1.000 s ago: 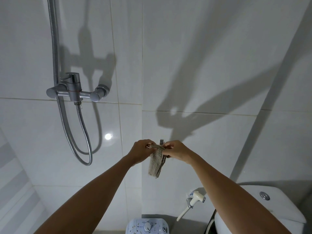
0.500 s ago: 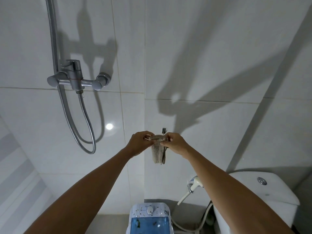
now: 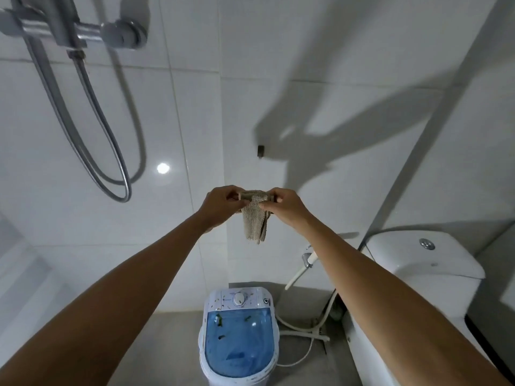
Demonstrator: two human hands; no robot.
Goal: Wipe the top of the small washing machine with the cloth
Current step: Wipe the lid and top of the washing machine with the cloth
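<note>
A small grey-beige cloth [image 3: 255, 218] hangs folded between my two hands, held up in front of the white tiled wall. My left hand [image 3: 221, 205] pinches its upper left corner and my right hand [image 3: 281, 205] pinches its upper right corner. Far below them on the floor stands the small washing machine [image 3: 239, 337], white with a blue see-through lid and a round dial at the back. Dark green specks lie on its lid and control panel. Neither hand touches the machine.
A shower mixer [image 3: 75, 29] with a looped metal hose [image 3: 92, 151] hangs on the wall at left. A small dark hook [image 3: 260, 151] sits on the wall above the cloth. A white toilet [image 3: 423, 277] stands at right, with a bidet sprayer [image 3: 302, 267] and hoses beside it.
The view has tilted downward, so the washing machine and floor now show fully. My hands have come away from the wall hook with the cloth, still gripping its top corners.
</note>
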